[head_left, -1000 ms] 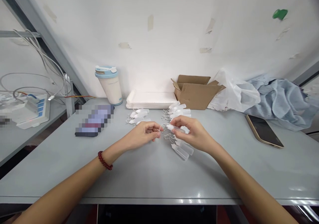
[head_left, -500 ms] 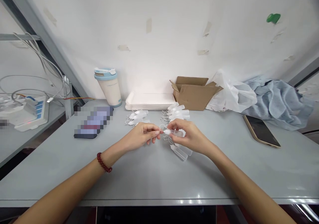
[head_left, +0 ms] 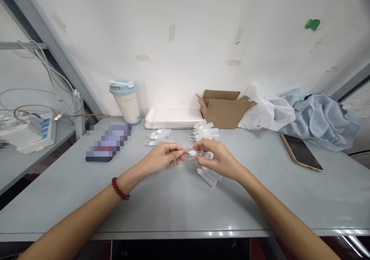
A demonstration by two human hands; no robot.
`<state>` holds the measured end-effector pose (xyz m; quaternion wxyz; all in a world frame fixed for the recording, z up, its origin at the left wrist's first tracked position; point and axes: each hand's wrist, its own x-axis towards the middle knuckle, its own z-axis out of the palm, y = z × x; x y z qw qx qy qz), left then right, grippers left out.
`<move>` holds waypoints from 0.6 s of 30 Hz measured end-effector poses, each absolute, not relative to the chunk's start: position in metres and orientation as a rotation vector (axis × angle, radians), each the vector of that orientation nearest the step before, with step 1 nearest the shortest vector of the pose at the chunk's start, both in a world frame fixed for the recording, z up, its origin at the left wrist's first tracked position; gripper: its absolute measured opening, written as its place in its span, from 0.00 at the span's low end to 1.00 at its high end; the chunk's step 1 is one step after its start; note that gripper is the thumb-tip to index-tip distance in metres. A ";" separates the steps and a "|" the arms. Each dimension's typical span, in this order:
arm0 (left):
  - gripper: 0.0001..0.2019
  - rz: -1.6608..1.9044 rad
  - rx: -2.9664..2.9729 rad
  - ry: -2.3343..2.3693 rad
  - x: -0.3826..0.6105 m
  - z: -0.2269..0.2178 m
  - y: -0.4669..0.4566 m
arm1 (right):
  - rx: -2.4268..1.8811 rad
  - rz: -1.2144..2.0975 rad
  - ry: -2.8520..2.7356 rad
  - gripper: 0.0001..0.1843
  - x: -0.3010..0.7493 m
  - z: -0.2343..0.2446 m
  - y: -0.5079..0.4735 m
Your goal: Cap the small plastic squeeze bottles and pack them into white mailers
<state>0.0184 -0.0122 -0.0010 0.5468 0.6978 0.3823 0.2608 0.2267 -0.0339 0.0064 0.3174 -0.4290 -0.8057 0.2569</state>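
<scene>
My right hand (head_left: 216,156) grips a small clear squeeze bottle (head_left: 204,154) with a white nozzle top, held sideways and pointing left. My left hand (head_left: 170,154) pinches a tiny thin reddish piece (head_left: 185,152) at the nozzle's tip; its exact kind is too small to tell. A thin white loop of cord or strap curves above the nozzle, between the hands. Under and in front of my right hand lie similar bottles (head_left: 207,178), partly covered by it. More such bottles (head_left: 206,132) lie behind it, and another small group (head_left: 160,134) rests beyond my left hand.
Behind the bottles are stacked white trays (head_left: 173,119), an open cardboard box (head_left: 224,113), a white plastic bag (head_left: 266,111) and a blue cloth (head_left: 316,117). A lidded cup (head_left: 127,103) and blurred phone (head_left: 108,142) are left; another phone (head_left: 302,152) lies right.
The view has shifted slightly. Both hands stay close together at the nozzle, with the reddish piece still between them and little visible movement.
</scene>
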 end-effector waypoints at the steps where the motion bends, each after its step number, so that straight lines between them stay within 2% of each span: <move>1: 0.13 0.620 1.654 0.905 0.018 -0.002 -0.012 | -1.124 0.666 -2.116 0.07 0.227 0.006 -0.034; 18: 0.12 0.624 1.687 0.907 0.018 -0.007 -0.011 | -1.133 0.681 -2.108 0.08 0.225 0.004 -0.034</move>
